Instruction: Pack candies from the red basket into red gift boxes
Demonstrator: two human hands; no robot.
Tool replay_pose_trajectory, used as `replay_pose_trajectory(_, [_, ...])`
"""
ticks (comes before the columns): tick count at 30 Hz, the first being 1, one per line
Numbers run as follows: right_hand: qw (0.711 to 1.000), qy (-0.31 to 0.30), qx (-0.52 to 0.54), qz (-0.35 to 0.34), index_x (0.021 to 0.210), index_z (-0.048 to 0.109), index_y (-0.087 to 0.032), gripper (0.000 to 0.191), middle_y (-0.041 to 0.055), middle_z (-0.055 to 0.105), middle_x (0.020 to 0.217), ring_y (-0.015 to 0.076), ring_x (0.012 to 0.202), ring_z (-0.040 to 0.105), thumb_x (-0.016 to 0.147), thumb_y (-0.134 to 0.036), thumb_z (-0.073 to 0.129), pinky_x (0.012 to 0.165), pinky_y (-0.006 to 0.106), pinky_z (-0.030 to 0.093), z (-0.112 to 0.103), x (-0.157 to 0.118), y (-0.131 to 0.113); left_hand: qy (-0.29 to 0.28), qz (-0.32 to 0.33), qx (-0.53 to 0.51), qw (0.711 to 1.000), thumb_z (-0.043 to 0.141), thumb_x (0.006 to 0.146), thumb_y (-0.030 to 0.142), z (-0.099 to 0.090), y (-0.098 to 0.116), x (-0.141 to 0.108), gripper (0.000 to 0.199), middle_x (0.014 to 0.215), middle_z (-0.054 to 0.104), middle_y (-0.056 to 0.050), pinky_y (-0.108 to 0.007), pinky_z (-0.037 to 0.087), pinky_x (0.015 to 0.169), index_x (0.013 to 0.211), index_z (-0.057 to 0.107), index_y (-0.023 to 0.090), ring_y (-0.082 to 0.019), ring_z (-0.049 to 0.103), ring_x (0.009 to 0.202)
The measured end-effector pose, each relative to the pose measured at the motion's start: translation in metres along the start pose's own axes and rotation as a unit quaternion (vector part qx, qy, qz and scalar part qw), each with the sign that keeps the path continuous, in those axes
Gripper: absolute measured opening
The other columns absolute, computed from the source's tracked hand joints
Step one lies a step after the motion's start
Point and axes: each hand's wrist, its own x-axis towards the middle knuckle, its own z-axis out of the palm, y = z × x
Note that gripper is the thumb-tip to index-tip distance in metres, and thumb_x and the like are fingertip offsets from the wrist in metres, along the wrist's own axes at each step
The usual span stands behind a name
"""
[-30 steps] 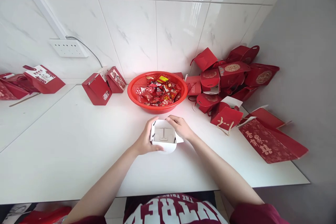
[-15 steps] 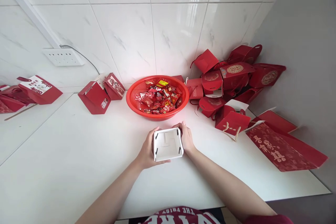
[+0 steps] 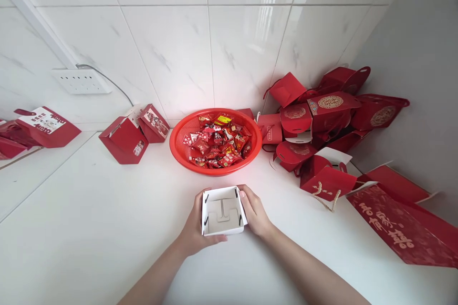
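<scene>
Between my two hands is a small white-lined box [image 3: 223,210], its open top tilted toward me. Folded flaps show on its bottom, and short dark marks sit near the corners inside. My left hand [image 3: 191,234] grips the left side, with the thumb along the near edge. On the right side, my right hand [image 3: 256,210] holds the wall, its thumb at the rim; its other fingers are partly hidden. Just beyond the box stands a red plastic basket [image 3: 179,157] with several wrapped candies [image 3: 218,145] inside.
Several red gift boxes [image 3: 332,109] are heaped at the right by the wall, with a large red bag [image 3: 400,224] in front. More red boxes [image 3: 123,140] stand at the left. A wall socket [image 3: 81,81] has a cable hanging near them.
The view has shifted, so the basket and boxes sit lower and look larger. Within both hands, the box has turned slightly and shows more of its bottom flaps.
</scene>
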Motion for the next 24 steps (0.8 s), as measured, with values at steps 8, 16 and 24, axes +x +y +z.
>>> replay_pose_trajectory(8, [1.000,0.019,-0.006,0.001,0.106,0.061,-0.022,0.032,0.0068,0.067,0.102,0.0200,0.090,0.063,0.103,-0.041,0.035,0.080,0.032,0.049,-0.004,0.004,0.003,-0.024,0.019,-0.014,0.999,0.086,0.062,0.040,-0.005,0.005,0.007,0.103,0.143,0.041,-0.013,-0.051,0.045,0.104,0.144,0.023,0.031,-0.036,0.046,0.131])
replay_pose_trajectory(16, [0.945,0.235,-0.062,-0.219,0.106,0.059,-0.023,0.014,0.0068,0.064,0.096,0.0213,0.091,0.062,0.097,-0.022,0.049,0.083,0.039,0.049,-0.050,0.024,-0.026,-0.010,0.007,0.035,0.999,0.088,0.059,0.037,-0.009,-0.001,0.006,0.108,0.139,0.045,-0.012,-0.051,0.045,0.104,0.144,0.021,0.035,-0.036,0.049,0.128])
replay_pose_trajectory(24, [0.948,0.003,-0.211,-0.240,0.108,0.061,-0.021,0.020,0.0063,0.067,0.107,0.0184,0.096,0.063,0.098,-0.024,0.044,0.084,0.031,0.049,-0.072,0.122,-0.101,-0.018,-0.015,-0.035,0.999,0.091,0.055,0.034,-0.007,-0.007,0.008,0.122,0.146,0.042,-0.007,-0.056,0.036,0.112,0.149,0.014,0.044,-0.036,0.042,0.135])
